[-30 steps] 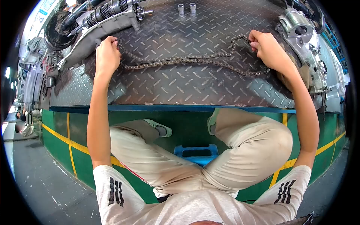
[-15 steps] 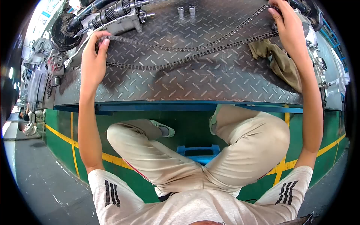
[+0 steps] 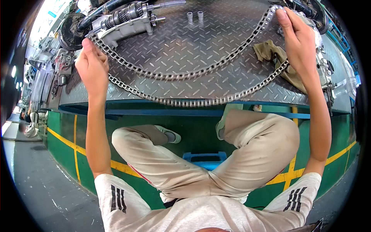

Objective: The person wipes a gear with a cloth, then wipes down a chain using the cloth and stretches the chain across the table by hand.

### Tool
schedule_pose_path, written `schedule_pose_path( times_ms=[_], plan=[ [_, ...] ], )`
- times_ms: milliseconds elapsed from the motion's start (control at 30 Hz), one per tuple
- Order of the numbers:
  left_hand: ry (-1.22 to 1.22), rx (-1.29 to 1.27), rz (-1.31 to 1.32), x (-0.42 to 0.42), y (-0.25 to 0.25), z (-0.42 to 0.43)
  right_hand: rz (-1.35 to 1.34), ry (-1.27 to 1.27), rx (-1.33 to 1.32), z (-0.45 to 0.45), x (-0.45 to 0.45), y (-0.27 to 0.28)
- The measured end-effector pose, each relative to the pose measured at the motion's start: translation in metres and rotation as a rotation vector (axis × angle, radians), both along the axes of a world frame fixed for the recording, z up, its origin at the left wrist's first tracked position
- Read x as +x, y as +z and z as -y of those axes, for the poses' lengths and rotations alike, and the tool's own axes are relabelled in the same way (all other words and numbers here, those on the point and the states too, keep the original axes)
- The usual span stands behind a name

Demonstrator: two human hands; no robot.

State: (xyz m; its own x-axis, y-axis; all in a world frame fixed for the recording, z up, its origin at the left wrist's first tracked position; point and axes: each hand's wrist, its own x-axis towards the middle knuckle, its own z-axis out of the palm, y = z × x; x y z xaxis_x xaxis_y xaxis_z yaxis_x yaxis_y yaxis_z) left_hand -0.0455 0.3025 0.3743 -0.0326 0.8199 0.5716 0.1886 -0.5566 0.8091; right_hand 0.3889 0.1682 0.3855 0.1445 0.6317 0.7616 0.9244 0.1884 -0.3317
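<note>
Metal chain loop slung between left hand and right hand; fingers pinch both ends; slackened grip could drop it.

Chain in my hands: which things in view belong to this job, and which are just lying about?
In the job:
- chain, strung in two strands
- left hand and right hand, holding it

Untouched, apparently just lying about:
- brownish cloth
- two small metal cylinders
- gear shafts, though possibly related

A mechanical workshop (gear shafts, steel-plate bench, yellow-lined green floor)
</note>
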Motion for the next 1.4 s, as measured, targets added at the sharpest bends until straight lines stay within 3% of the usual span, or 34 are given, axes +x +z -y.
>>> schedule_pose_path(
  times_ms=[33, 100, 200, 267, 367, 433, 500, 533, 600, 733, 833, 933, 1033, 1100, 1233, 1400],
  plan=[
    [-0.017, -0.119, 0.090, 0.006, 0.004, 0.006, -0.114, 0.072, -0.090, 0.002, -0.016, 0.007],
    [0.034, -0.124, 0.094, 0.015, 0.009, -0.001, -0.083, 0.099, -0.011, 0.010, -0.058, 0.026],
    [0.026, -0.278, 0.145, 0.032, 0.027, -0.008, -0.017, 0.107, -0.185, 0.011, -0.084, 0.048],
    [0.004, -0.526, -0.041, 0.015, 0.017, -0.057, 0.024, 0.119, -0.123, -0.015, -0.067, 0.034],
    [-0.059, -0.963, -0.412, 0.001, 0.009, -0.070, -0.042, 0.074, -0.534, -0.049, -0.028, 0.027],
    [-0.167, -1.222, -0.581, -0.003, 0.004, -0.050, -0.326, 0.063, -0.981, -0.032, -0.052, 0.042],
    [-0.433, -1.255, -0.775, -0.009, 0.010, -0.020, -0.326, 0.317, -1.198, -0.032, -0.042, 0.028],
    [-0.424, -1.179, -0.828, -0.010, 0.007, -0.004, -0.273, 0.492, -1.154, -0.024, -0.043, 0.018],
    [-0.458, -1.124, -0.831, -0.018, -0.003, 0.009, -0.171, 0.489, -1.234, -0.009, -0.058, 0.015],
    [-0.455, -1.163, -0.862, -0.034, -0.003, 0.017, -0.329, 0.477, -1.440, 0.014, -0.082, 0.018],
    [-0.465, -1.174, -0.741, -0.051, 0.001, 0.032, -0.468, 0.729, -1.432, 0.019, -0.068, 0.020],
    [-0.510, -1.114, -0.650, -0.066, 0.011, 0.048, -0.468, 0.835, -1.211, 0.023, -0.048, 0.014],
    [-0.506, -0.984, -0.647, -0.064, 0.024, 0.068, -0.420, 0.915, -1.169, 0.029, -0.040, 0.023],
    [-0.628, -0.775, -0.652, -0.067, 0.024, 0.073, -0.403, 0.907, -1.180, 0.038, -0.041, 0.033],
    [-0.811, -0.612, -0.619, -0.073, 0.031, 0.083, -0.364, 1.015, -1.073, 0.049, -0.040, 0.038],
    [-0.769, -0.503, -0.633, -0.063, 0.032, 0.094, -0.365, 0.981, -1.076, 0.057, -0.039, 0.038]
  ],
)
